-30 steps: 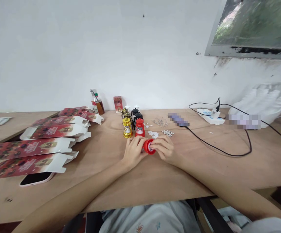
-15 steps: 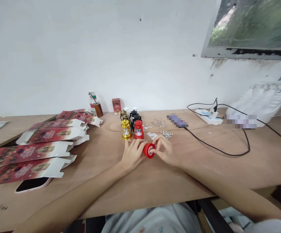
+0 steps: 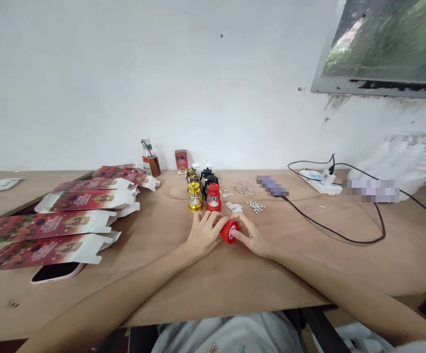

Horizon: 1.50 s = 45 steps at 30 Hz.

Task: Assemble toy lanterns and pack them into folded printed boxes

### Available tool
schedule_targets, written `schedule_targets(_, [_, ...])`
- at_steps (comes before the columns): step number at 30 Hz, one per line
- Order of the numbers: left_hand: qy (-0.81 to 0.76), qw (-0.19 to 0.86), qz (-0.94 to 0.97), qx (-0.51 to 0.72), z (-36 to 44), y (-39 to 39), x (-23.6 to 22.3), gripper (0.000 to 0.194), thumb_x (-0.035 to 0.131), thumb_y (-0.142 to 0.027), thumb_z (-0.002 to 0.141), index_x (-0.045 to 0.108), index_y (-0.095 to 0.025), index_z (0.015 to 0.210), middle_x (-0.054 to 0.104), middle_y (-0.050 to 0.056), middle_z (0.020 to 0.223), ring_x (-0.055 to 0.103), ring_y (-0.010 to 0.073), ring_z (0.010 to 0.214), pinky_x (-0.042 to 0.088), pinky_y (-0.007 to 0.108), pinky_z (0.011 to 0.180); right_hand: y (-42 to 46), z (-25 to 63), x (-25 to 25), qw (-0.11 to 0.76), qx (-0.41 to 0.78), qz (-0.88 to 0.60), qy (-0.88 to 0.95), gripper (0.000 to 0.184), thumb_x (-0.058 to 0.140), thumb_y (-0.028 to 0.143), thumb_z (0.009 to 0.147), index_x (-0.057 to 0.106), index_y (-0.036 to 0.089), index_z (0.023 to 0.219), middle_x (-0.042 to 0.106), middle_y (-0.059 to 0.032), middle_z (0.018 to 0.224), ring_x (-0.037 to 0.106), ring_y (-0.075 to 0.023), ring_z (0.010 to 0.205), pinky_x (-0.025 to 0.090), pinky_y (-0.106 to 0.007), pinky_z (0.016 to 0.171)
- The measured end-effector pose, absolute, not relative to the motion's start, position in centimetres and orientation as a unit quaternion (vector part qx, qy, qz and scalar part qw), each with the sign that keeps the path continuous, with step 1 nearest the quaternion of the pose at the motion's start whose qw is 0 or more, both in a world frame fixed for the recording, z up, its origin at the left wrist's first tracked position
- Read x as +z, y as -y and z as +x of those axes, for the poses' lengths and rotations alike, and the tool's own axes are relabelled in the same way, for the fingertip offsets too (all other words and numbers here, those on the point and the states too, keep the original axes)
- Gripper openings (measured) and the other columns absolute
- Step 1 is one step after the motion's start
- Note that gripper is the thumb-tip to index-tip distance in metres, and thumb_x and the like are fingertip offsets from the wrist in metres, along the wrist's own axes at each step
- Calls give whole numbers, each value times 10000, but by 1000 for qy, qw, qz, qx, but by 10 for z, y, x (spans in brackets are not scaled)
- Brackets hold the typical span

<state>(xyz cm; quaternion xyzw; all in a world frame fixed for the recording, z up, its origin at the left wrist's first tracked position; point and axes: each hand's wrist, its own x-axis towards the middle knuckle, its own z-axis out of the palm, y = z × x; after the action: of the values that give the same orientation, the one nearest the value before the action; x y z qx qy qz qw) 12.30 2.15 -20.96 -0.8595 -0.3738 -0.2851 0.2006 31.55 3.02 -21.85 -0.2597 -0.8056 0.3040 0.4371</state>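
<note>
A small red lantern (image 3: 227, 233) lies on its side, its round base turned toward the right and showing a pale inner face. My left hand (image 3: 204, 235) is closed round its body, hiding most of it. At the base is my right hand (image 3: 254, 238), thumb pressed on the inner face and fingers bent at the rim. Just beyond my left hand stand an upright red lantern (image 3: 213, 198) and a gold lantern (image 3: 195, 197), with black lanterns (image 3: 210, 187), a bronze one and white ones behind. Button cells (image 3: 255, 206) and small white pieces (image 3: 234, 207) lie past my right hand.
Several flattened red printed boxes (image 3: 66, 223) cover the left, partly over a phone (image 3: 56, 272). Behind stand a bottle (image 3: 153, 164) and an upright red box (image 3: 181, 162). To the right are a cabled purple device (image 3: 272, 186), a power strip (image 3: 318, 181) and white plastic (image 3: 400, 164).
The view has shifted slightly. My right hand's fingers have come closer round the red lantern's base, thumb still on its inner face. My left hand keeps its hold.
</note>
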Motion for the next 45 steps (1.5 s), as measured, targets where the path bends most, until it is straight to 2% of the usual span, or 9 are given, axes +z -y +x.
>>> schedule_targets(7, [370,76,-856,-353,127,-18,-204,331,612,-338,824,530,-189,1108,626,68,1109,562,224,1005,312,364,844,-51,334,-210,478,139,-321,806,336,285,388,969,564,203,1005,624,-66,949,564,-199,931,443,-358,857])
schedule_targets(10, [369,73,-842,-388,125,-22,-206,355,638,-364,802,542,-194,1099,606,79,1116,529,245,1038,338,367,858,-68,338,-215,403,25,-403,821,252,377,261,925,575,190,1064,641,-92,1020,535,-236,1026,424,-394,896])
schedule_targets(14, [364,60,-836,-407,123,-27,-210,405,665,-397,771,547,-184,1094,563,90,1048,515,246,975,383,362,821,-85,336,-218,283,-59,-452,844,392,386,141,873,525,173,1238,582,-103,1263,389,-273,1267,333,-446,1004])
schedule_targets(19, [348,67,-846,-399,123,-28,-210,420,679,-370,762,530,-194,1113,548,74,1024,513,240,952,371,362,805,-90,336,-218,211,-54,-476,852,418,384,227,922,469,194,1330,592,-82,1278,319,-284,1332,273,-461,1026])
schedule_targets(26, [357,67,-848,-385,123,-28,-210,424,676,-387,761,525,-192,1106,558,78,1045,517,249,984,358,364,805,-88,339,-217,213,-70,-504,834,284,459,279,921,597,183,1150,655,-95,1120,472,-261,1134,301,-405,949])
schedule_targets(32, [364,57,-846,-385,123,-28,-208,439,692,-365,746,512,-199,1111,566,82,1060,531,255,1019,374,376,827,-85,338,-214,193,-77,-514,832,258,378,216,931,613,183,1033,636,-95,1120,481,-253,1050,321,-378,863])
schedule_targets(37, [359,32,-843,-400,124,-27,-210,487,693,-282,741,451,-203,1156,584,82,1106,556,250,1058,425,391,876,-84,339,-216,171,-74,-524,831,310,413,139,870,603,164,1114,620,-107,1128,463,-261,1080,325,-376,875])
schedule_targets(42, [324,52,-807,-490,126,-29,-217,662,672,-270,774,293,-203,1312,544,124,1218,572,237,1104,494,373,888,-85,340,-219,183,-69,-534,822,285,443,210,895,626,182,1111,637,-92,1105,465,-273,1083,323,-396,886])
schedule_targets(45, [279,98,-813,-502,126,-30,-219,530,633,-273,816,329,-228,1247,527,121,1217,576,231,1111,527,351,836,-87,341,-220,196,-65,-542,815,273,428,256,928,648,188,1074,662,-83,1062,472,-266,1069,333,-389,881])
